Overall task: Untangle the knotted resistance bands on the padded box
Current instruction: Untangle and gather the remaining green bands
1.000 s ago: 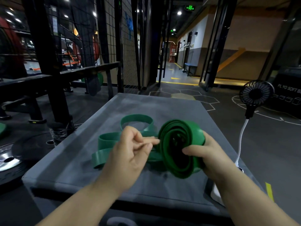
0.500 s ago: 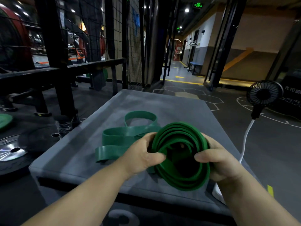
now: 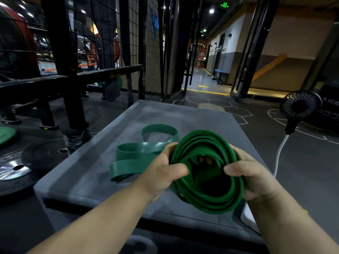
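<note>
A dark green resistance band (image 3: 209, 202) is wound into a coil of several loops, held up over the near right part of the grey padded box (image 3: 88, 180). My left hand (image 3: 163, 176) grips the coil's left side, thumb across its front. On the coil's right side my right hand (image 3: 253, 176) grips it, thumb on the front and fingertips showing through the middle. A lighter green flat band (image 3: 135, 156) lies in loose folds on the box top, left of and behind the coil, running under my left hand.
A small black fan (image 3: 300, 107) on a white stalk stands right of the box. Weight plates (image 3: 16, 167) lie on the floor at left, beside a black rack and wire mesh wall (image 3: 60, 70). A corridor opens straight ahead.
My left hand went from pinching with raised fingers to gripping the coil's left edge. The coil has spread wider and turned to face me more. The view moved a little closer.
</note>
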The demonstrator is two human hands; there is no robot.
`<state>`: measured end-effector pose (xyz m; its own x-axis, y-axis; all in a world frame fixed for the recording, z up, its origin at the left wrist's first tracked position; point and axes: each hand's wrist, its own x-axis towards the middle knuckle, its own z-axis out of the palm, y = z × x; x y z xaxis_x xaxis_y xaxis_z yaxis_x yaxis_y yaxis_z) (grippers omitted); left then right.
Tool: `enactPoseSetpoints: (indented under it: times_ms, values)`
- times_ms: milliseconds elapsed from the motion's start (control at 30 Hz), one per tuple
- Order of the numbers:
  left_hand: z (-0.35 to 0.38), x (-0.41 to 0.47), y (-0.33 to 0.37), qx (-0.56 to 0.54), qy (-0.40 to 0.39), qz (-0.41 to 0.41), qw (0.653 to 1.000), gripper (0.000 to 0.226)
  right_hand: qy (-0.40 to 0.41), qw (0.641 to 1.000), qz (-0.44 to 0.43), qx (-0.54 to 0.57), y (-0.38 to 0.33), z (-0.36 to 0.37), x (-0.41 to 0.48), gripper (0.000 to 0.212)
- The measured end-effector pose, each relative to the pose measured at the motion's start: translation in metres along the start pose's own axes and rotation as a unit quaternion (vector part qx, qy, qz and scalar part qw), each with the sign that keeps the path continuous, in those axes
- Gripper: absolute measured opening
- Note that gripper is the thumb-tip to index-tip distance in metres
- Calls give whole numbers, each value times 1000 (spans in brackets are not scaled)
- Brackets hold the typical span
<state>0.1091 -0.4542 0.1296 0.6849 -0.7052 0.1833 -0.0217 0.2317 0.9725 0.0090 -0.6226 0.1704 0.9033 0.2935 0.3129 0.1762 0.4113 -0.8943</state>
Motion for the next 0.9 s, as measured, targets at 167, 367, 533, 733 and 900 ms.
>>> enactPoseSetpoints:
  times_ms: [167,367,533,733,900]
  values:
    - [8,3,3,-68,52,11,996,75,79,993,-2,-92,-8,5,3,47]
    - [11,3,9,-112,88,-21,990,74,233,966,18,-107,-3,-7,5,101]
    - [13,4,9,-78,118,-39,989,72,214,970,30,-112,1,4,3,74]
    - [14,0,8,-99,128,-45,986,68,198,971,22,-136,6,15,6,44]
    - [8,-3,7,-109,77,-38,990,80,207,973,-6,-105,7,9,5,43]
